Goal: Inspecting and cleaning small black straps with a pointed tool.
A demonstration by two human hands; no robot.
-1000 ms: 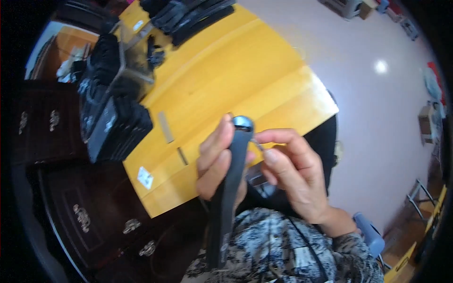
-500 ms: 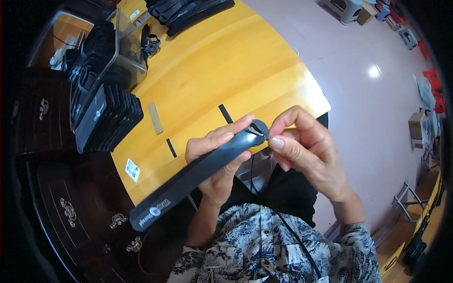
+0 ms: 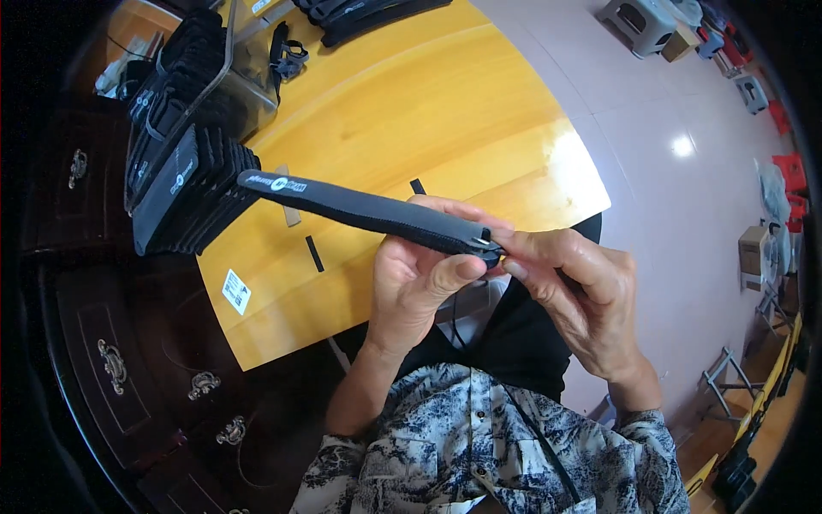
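Note:
A long black padded strap (image 3: 360,208) with a small white print near its far end stretches from my hands out to the upper left, above the yellow table (image 3: 411,111). My left hand (image 3: 421,278) grips its near end from below, thumb pressed by the small metal piece at the tip. My right hand (image 3: 575,291) pinches that same tip from the right with its fingertips. Both hands sit close to my chest, over the table's near edge.
A row of black straps (image 3: 193,197) stands packed at the table's left, beside a clear bin (image 3: 197,77) with more. More black straps (image 3: 368,13) lie at the far edge. Small black strips (image 3: 315,254) and a white label (image 3: 236,291) lie on the table. Dark wooden cabinet (image 3: 111,360) at left; stools (image 3: 642,21) on the floor.
The strap has swung from pointing down-left to pointing up-left over the table. My hands kept hold of its near end and stayed close to my chest.

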